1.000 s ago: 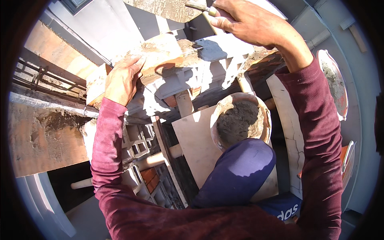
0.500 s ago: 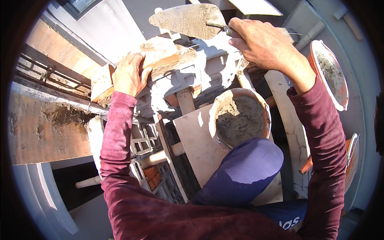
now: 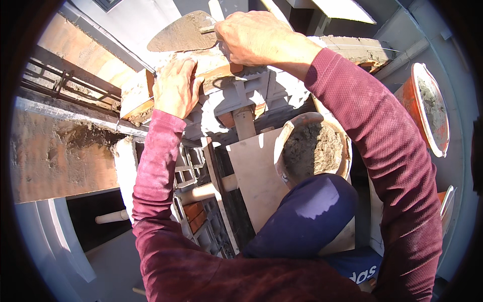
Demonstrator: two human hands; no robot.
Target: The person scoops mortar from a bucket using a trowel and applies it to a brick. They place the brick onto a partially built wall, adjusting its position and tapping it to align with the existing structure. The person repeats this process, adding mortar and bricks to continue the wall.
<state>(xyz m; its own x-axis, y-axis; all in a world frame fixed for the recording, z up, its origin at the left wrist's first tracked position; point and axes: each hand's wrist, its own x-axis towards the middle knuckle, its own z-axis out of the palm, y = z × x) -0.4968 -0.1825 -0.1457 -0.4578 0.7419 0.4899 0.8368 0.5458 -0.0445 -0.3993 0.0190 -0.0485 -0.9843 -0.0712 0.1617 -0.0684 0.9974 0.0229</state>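
My left hand (image 3: 175,88) grips a mortar-smeared orange brick (image 3: 215,75) on top of a row of pale hollow blocks (image 3: 256,89), fingers bent over it and thumb at its near side. My right hand (image 3: 254,38) is closed on the handle of a mortar-coated trowel (image 3: 176,36), whose flat blade is above the brick at its far side. A taut string (image 3: 390,49) runs along the course at the right. In front of the wall a round bucket (image 3: 312,146) holds grey mortar, beside my raised knee.
Steel bars (image 3: 70,83) lie between plywood boards (image 3: 60,161) at left. A loose board (image 3: 256,186) lies below the wall, near stacked blocks (image 3: 191,168) and a pole (image 3: 110,216). An orange mortar bucket (image 3: 422,108) is at right. A grey wall (image 3: 141,20) stands behind.
My right hand has swung left and toward the middle, carrying the trowel blade over the brick's far side. My left hand has shifted slightly right in the picture, still on the brick.
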